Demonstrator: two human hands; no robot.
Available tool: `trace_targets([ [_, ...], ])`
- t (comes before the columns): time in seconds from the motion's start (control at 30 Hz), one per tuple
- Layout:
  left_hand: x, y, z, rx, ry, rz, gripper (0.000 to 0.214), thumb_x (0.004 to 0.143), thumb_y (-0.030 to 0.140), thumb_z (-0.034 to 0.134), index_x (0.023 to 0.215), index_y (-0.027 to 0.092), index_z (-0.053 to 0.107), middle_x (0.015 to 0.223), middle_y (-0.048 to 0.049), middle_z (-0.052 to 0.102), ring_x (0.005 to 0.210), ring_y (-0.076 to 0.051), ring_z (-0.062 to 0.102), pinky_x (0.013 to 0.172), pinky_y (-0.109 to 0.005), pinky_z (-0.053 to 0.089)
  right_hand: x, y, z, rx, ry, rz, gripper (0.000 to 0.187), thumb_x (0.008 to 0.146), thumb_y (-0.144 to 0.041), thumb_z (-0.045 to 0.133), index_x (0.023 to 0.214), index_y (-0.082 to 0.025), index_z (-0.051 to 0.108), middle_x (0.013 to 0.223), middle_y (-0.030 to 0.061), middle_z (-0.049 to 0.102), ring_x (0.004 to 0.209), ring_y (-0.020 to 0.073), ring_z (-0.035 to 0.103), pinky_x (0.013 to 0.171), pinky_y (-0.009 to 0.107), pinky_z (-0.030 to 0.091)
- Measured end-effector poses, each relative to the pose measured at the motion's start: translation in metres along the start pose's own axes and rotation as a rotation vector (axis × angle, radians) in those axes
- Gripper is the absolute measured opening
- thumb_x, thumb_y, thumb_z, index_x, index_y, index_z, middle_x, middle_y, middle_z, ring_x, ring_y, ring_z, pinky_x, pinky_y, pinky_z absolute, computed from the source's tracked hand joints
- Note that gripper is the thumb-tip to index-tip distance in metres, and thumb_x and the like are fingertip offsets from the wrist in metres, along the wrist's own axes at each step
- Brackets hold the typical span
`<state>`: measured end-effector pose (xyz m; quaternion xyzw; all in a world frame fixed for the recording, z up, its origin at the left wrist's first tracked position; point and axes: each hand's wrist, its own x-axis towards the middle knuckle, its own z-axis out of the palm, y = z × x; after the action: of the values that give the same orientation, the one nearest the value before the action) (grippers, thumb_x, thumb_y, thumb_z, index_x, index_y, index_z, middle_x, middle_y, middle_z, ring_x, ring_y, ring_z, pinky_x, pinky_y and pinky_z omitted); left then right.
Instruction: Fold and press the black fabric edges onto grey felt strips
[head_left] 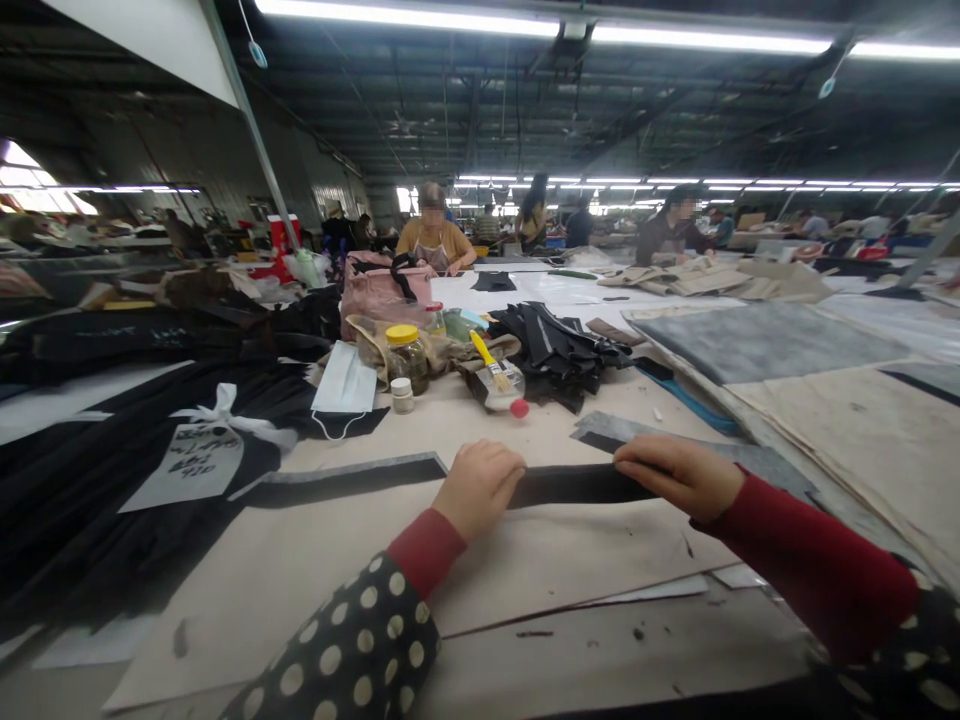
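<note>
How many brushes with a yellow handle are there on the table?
1: the yellow-handled brush lies beyond the left hand, between the yellow-lidded jar and the pile of dark pieces. Others may be hidden under the clutter.

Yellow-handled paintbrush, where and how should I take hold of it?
Likely best by the yellow handle, coming from above and pinching across its width: the paintbrush lies slanted, its bristles toward you at the see-through container, while the handle points away and leftward, uncovered.
</note>
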<state>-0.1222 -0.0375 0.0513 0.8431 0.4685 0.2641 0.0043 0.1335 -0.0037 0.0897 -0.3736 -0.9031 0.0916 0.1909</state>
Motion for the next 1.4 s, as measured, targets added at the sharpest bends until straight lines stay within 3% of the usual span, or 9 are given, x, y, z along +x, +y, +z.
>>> trace_targets([
  [0.17,0.001,0.001,-0.016,0.081,0.198,-0.064,0.021,0.084,0.019,0.038,0.095,0.019,0.055,0.094,-0.0046,0.057,0.091,-0.018,0.048,0.085,-0.035,0.033,0.015,0.003,-0.009,-0.020,0.085,-0.050,0.029,0.082,-0.034,0.036,0.079,-0.017,0.060,0.073,0.0058,0.060,0.068,0.0146,0.054,0.064,0.027,0.042],
  [0.33,0.000,-0.006,-0.027,0.144,0.512,-0.119,0.034,0.082,0.017,0.041,0.115,0.020,0.044,0.118,-0.0082,0.045,0.110,-0.020,0.038,0.096,-0.037,0.026,0.072,0.035,-0.025,0.153,0.306,0.222,0.029,0.076,-0.039,0.045,0.085,-0.017,0.061,0.076,0.0030,0.063,0.071,0.0153,0.056,0.066,0.026,0.044],
  [0.47,-0.001,-0.013,-0.004,0.052,0.238,-0.072,0.037,0.080,0.016,0.042,0.116,0.021,0.043,0.116,-0.0063,0.048,0.109,-0.019,0.040,0.094,-0.037,0.029,0.141,0.066,-0.051,0.189,0.442,0.487,0.031,0.077,-0.029,0.044,0.098,-0.012,0.059,0.084,0.0066,0.062,0.072,0.0155,0.055,0.068,0.030,0.043],
  [0.57,-0.003,-0.019,0.013,0.003,0.036,-0.088,0.037,0.079,0.015,0.043,0.115,0.021,0.045,0.115,-0.0060,0.050,0.107,-0.020,0.042,0.093,-0.038,0.032,0.167,0.078,-0.064,0.054,0.528,0.443,0.035,0.081,-0.028,0.038,0.105,-0.009,0.055,0.101,0.0114,0.058,0.086,0.0165,0.051,0.077,0.032,0.039],
  [0.7,-0.004,-0.023,0.022,-0.040,-0.060,-0.124,0.033,0.078,0.016,0.043,0.110,0.021,0.049,0.111,-0.0062,0.052,0.103,-0.020,0.045,0.090,-0.038,0.036,0.135,0.071,-0.043,-0.235,0.399,0.264,0.034,0.080,-0.034,0.039,0.096,-0.012,0.060,0.093,0.0092,0.060,0.083,0.0168,0.052,0.074,0.029,0.038],
  [0.8,-0.004,-0.021,0.025,-0.062,-0.088,-0.093,0.031,0.078,0.015,0.043,0.108,0.020,0.050,0.108,-0.0054,0.054,0.101,-0.019,0.046,0.089,-0.036,0.037,0.085,0.058,-0.005,-0.408,0.042,0.141,0.032,0.080,-0.037,0.037,0.082,-0.018,0.063,0.078,0.0061,0.062,0.071,0.0174,0.055,0.064,0.029,0.039],
  [0.93,-0.004,-0.017,0.032,-0.072,-0.117,-0.057,0.028,0.079,0.015,0.042,0.105,0.019,0.052,0.104,-0.0045,0.056,0.098,-0.018,0.047,0.086,-0.034,0.039,0.036,0.051,0.038,-0.607,-0.295,0.239,0.025,0.078,-0.027,0.041,0.083,-0.015,0.063,0.076,0.0126,0.062,0.068,0.0241,0.058,0.058,0.033,0.041],
  [1.17,-0.005,-0.017,0.037,-0.021,-0.115,-0.038,0.023,0.081,0.018,0.040,0.099,0.019,0.054,0.100,-0.0043,0.058,0.094,-0.017,0.049,0.084,-0.032,0.040,0.033,0.060,0.055,-0.597,-0.280,0.424,0.031,0.077,-0.005,0.031,0.089,-0.009,0.060,0.087,0.0179,0.060,0.078,0.0275,0.058,0.062,0.035,0.042],
  [1.4,0.000,0.000,0.044,0.055,-0.121,0.044,0.025,0.084,0.021,0.036,0.104,0.019,0.051,0.106,-0.0035,0.056,0.097,-0.016,0.048,0.084,-0.031,0.039,0.018,0.059,0.053,-0.494,-0.113,0.361,0.031,0.084,-0.026,0.031,0.089,-0.013,0.059,0.088,0.0115,0.059,0.081,0.0196,0.056,0.069,0.029,0.039],
])
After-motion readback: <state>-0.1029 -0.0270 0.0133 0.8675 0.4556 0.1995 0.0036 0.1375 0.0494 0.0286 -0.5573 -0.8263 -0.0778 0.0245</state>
